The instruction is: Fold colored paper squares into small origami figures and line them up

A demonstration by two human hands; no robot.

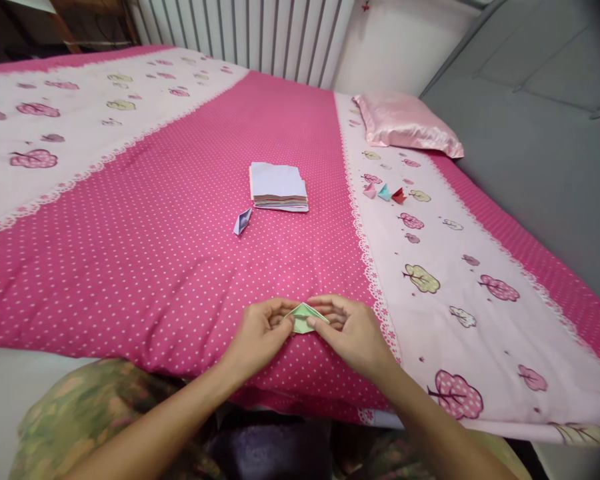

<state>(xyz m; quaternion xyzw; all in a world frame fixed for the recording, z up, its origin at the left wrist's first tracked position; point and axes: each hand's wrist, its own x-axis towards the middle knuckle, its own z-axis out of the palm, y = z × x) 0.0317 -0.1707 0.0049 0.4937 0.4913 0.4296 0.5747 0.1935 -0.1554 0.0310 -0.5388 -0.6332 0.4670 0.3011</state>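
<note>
Both hands meet over a small folded green paper (303,318) near the front edge of the pink dotted bedspread (180,220). My left hand (260,330) pinches its left side, fingers closed on it. From the right, my right hand (347,327) grips the other side the same way. The paper is a pointed, diamond-like fold lying just above the cloth.
A stack of coloured paper squares (279,187) lies farther back in the middle. A folded lilac paper boat (243,221) sits to its left. Three small folded boats, pink, teal and red (385,193), lie on the pale strip. A pink pillow (405,120) rests by the grey headboard (540,133).
</note>
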